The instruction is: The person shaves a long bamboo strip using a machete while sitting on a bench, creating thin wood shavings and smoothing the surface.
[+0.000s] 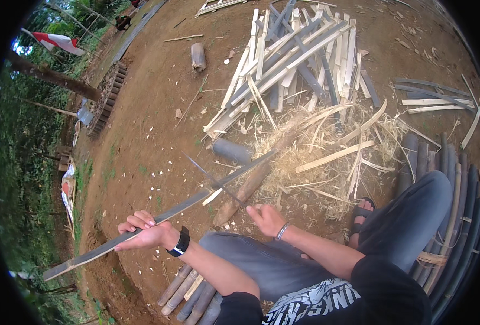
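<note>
A long dark-skinned bamboo strip (183,207) slants across the view from lower left to upper right. My left hand (145,230) is closed round it from below, with the fingers curled over the top. In my right hand (266,221) is a knife (214,180) with a long thin blade, its handle hidden in my fist. The blade points up and left and crosses the strip; whether it touches the strip I cannot tell. Beneath them a wooden log (245,195) lies on the ground, and the far end of the strip reaches over it.
Pale shavings (318,146) heap up beside the log. Beyond lies a large pile of split bamboo strips (305,59). A short bamboo section (232,150) is near the log, another (198,57) farther off. Bamboo poles (456,206) lie at my right, cut pieces (188,295) at lower left.
</note>
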### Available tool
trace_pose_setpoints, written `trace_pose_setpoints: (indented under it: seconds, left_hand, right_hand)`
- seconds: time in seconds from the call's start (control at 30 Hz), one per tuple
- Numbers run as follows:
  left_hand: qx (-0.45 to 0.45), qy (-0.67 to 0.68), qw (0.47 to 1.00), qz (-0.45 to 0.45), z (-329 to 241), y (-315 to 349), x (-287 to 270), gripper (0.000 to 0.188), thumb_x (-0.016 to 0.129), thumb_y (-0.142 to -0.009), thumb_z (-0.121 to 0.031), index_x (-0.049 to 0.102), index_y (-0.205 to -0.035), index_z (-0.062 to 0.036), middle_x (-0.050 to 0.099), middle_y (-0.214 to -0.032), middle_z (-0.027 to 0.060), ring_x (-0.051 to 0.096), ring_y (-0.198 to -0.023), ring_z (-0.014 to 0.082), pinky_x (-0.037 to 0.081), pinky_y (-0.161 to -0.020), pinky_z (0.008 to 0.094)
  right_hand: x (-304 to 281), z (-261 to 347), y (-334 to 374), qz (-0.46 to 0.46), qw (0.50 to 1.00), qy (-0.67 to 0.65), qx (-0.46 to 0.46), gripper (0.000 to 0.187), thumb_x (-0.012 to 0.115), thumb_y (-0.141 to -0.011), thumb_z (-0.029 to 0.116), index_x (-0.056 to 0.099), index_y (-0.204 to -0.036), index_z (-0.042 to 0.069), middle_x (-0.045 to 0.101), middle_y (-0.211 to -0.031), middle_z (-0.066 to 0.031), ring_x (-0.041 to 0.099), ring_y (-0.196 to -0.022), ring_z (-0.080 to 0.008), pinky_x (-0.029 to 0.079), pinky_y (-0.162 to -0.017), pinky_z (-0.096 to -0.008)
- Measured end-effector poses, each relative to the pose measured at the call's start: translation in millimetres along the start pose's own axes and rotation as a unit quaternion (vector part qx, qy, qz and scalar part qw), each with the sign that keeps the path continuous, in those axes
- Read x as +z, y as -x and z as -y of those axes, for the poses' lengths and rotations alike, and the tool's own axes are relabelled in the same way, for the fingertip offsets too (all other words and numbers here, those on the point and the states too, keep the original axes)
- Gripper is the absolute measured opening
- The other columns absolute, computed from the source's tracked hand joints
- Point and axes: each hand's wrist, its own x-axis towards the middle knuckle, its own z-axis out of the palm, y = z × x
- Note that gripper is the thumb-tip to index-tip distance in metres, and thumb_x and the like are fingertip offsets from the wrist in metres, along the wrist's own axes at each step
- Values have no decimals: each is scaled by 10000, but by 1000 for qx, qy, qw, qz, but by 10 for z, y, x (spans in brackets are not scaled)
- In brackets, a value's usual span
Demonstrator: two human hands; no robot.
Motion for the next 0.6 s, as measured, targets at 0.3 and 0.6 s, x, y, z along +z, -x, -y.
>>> trace_pose_setpoints:
  seconds: [0.3, 0.6]
  left_hand:
    - [10, 4, 999, 32, -119, 145, 311, 587, 225, -912, -669, 285, -660, -143, 258, -415, -23, 235, -325, 71, 160, -322, 179]
    - [7, -9, 1000, 23, -63, 208, 384, 594, 229, -912, -670, 285, -652, -138, 238, -416, -23, 209, -336, 69, 152, -340, 187]
  right_hand:
    - [-78, -44, 64, 28, 998, -51, 26, 694, 392, -920, 576, 560, -610, -22, 412, -417, -65, 420, -385, -178, 357, -401, -391]
    - [-135, -1004, -345, -78, 969, -129, 197, 757, 357, -889, 654, 509, -466, 45, 400, -401, -34, 395, -356, -167, 313, -372, -381]
